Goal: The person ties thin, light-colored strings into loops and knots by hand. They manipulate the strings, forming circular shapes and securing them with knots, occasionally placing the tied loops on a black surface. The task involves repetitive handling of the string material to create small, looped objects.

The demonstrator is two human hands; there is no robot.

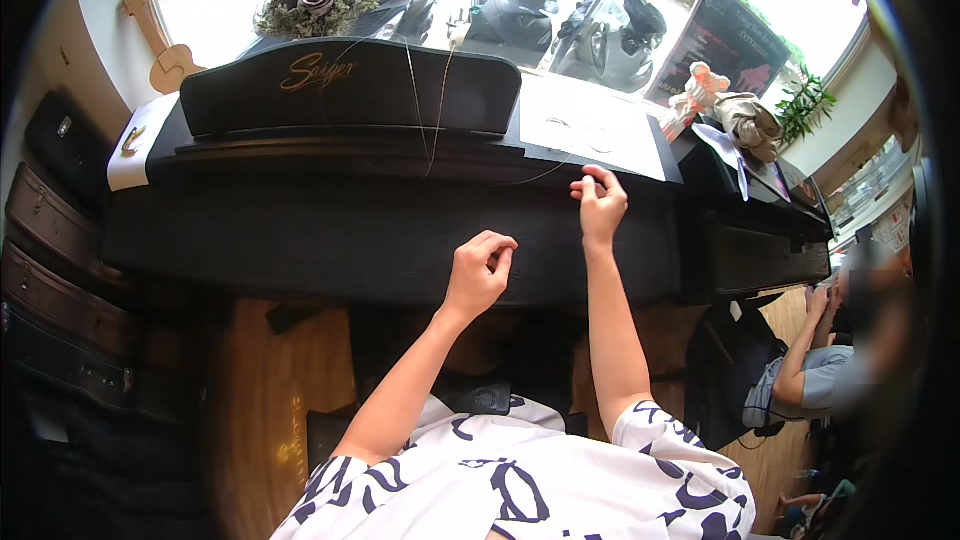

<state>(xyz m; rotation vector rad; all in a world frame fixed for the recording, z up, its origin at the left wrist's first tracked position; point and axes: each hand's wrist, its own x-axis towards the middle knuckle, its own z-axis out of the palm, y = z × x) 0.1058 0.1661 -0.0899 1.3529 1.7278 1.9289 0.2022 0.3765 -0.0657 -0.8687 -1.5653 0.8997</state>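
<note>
A long black piano with its lid down stretches in front of me. My left hand is over its front, closed, with thumb and fingertips pressed together; whatever it pinches is too fine to see. Farther right and higher, my right hand is closed too, its curled fingers at the end of a thin wire-like string. More thin pale string loops up in front of the black music stand. Beyond my right hand, a white sheet carries small coils of string.
Another white sheet with a small brass-coloured thing lies at the left end. Behind the stand are dried flowers; a small wooden guitar shape leans left. Dark cases line the left. A person sits at right.
</note>
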